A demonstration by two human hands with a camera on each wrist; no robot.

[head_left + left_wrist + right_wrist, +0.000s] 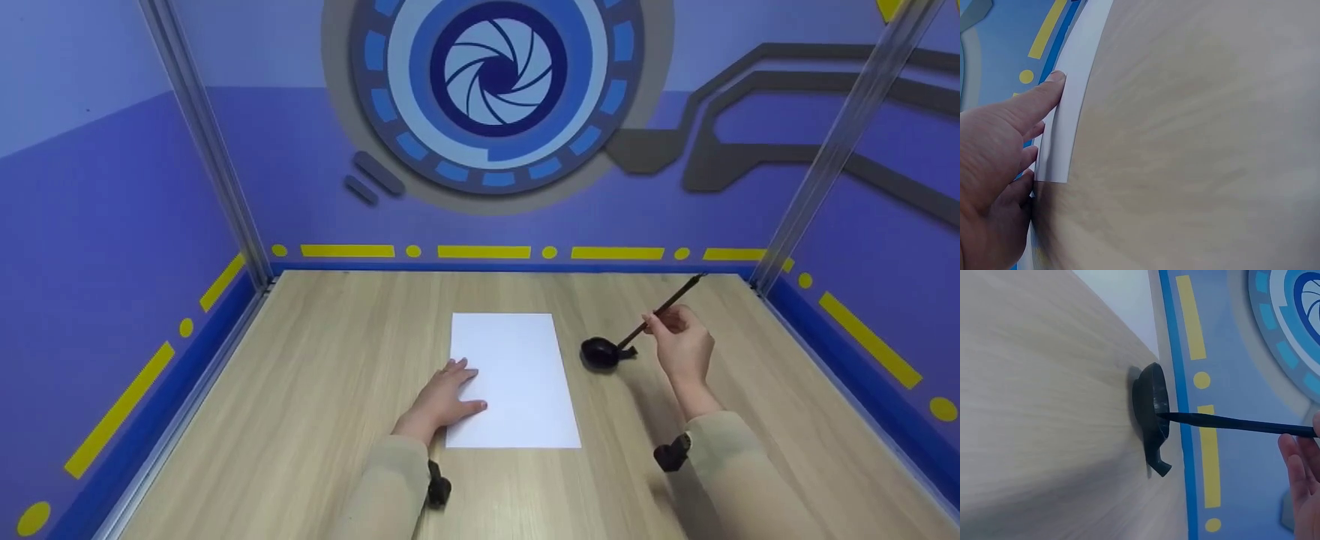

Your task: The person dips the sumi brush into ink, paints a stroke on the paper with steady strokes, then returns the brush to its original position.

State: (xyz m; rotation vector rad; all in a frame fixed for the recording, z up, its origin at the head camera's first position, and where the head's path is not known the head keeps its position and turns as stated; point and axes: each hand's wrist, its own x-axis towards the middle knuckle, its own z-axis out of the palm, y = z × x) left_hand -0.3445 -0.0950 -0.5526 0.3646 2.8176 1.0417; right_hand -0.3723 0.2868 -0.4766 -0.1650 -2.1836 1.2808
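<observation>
Between the fingers [664, 324] of the right hand [684, 349] a thin dark brush [664, 309] is pinched partway along its shaft, slanting up and away toward the far right corner while its lower end dips into a small black ink dish [600, 352]. From the right wrist view only the edges of two or three fingers [1303, 467] show at the frame's right border, so the grip itself is cut off there; the brush tip [1165, 416] meets the rim of the dish [1152, 410], and whether it touches anything inside is hidden. That dish stands on the worktop [315, 390] just beside the right edge of a white sheet of paper [514, 375]. At the sheet's left edge the left hand [444, 396] lies flat, fingers straight and spread, thumb over the lower left part of the paper, gripping nothing. In the left wrist view the paper [1072, 107] shows only as a narrow pale strip, with a fingertip [1053, 81] pressing its border and the other fingers partly out of frame. Both sleeves are beige, each with a small black device at the wrist that is hard to make out. Purple walls [112, 225] with yellow dashes close the worktop in.
</observation>
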